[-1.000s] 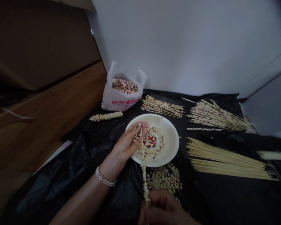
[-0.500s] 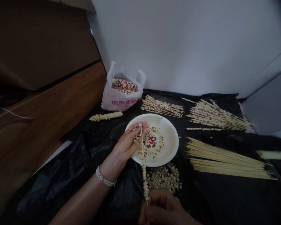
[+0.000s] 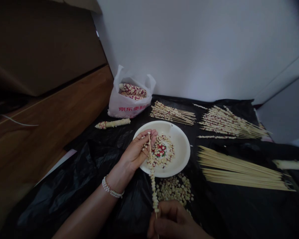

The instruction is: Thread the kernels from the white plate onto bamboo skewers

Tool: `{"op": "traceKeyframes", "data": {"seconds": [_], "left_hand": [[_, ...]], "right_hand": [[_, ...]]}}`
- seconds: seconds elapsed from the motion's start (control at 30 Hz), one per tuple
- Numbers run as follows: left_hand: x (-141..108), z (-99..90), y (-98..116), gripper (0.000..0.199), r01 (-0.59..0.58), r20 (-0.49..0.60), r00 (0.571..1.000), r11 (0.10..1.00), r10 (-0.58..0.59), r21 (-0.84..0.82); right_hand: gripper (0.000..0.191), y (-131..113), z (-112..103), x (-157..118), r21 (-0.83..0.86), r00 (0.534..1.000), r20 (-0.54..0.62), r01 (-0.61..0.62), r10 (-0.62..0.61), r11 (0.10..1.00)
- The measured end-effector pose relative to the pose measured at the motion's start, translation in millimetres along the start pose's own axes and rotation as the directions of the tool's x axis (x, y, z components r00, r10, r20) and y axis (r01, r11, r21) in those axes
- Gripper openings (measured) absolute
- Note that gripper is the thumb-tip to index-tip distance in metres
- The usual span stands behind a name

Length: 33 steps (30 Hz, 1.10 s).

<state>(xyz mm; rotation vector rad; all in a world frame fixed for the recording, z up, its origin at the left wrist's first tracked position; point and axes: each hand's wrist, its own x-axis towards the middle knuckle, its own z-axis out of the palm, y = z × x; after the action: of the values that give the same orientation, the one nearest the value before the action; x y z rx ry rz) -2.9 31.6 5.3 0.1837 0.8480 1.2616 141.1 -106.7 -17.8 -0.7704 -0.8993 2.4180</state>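
My right hand (image 3: pixel 173 219) is closed around the lower end of a bamboo skewer (image 3: pixel 150 149). Corn kernels (image 3: pixel 153 189) are threaded along its lower half, while the upper stretch is bare up to the tip. At the tip sits a pale kernel (image 3: pixel 149 133), pinched by the fingers of my left hand (image 3: pixel 137 149). More kernels seem to lie in that palm, partly hidden. Beneath the left hand stands a white bowl (image 3: pixel 183 146) holding loose red and cream kernels (image 3: pixel 168 159). A beaded bracelet circles my left wrist.
Loose kernels (image 3: pixel 179 189) lie before the bowl on black plastic sheeting (image 3: pixel 72 186). Plain skewers (image 3: pixel 239 169) lie right, with filled skewers (image 3: pixel 226 122) and another bundle (image 3: pixel 169 113) behind. A plastic bag (image 3: pixel 128 108) holds corn cobs; a mostly stripped cob (image 3: pixel 113 123) lies in front.
The skewer's upper part has tilted very slightly to the left. Both hands stay almost where they were.
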Motion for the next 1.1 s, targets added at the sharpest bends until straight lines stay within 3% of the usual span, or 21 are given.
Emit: {"op": "traceKeyframes", "data": {"seconds": [0.2,0.47,0.8,0.97,1.1], "left_hand": [[1.3,-1.4,-0.3,0.018,-0.005,0.010,1.000,1.000,0.005,0.000],[1.1,0.9,-2.2,0.018,-0.023,-0.024,0.999,1.000,0.024,0.015],[1.2,-0.9,-11.1,0.017,-0.080,-0.030,0.996,0.997,0.080,0.004],[-1.9,0.4,-12.1,0.017,-0.045,-0.001,0.999,0.999,0.045,0.028],[-3.1,3.5,-6.5,0.023,0.006,-0.043,0.999,1.000,-0.007,-0.013]], "right_hand": [[0.036,8.3,-2.8,2.9,0.088,0.999,0.017,0.028,-0.029,0.996],[0.034,0.2,0.1,-0.8,0.055,1.000,-0.013,0.007,-0.006,0.998],[0.031,8.2,-0.5,2.3,0.132,1.000,-0.013,0.029,-0.027,0.991],[0.030,4.1,-0.5,3.7,0.154,0.999,-0.022,0.036,-0.033,0.987],[0.031,2.8,0.2,4.1,0.108,0.999,-0.027,0.027,-0.024,0.994]]}}
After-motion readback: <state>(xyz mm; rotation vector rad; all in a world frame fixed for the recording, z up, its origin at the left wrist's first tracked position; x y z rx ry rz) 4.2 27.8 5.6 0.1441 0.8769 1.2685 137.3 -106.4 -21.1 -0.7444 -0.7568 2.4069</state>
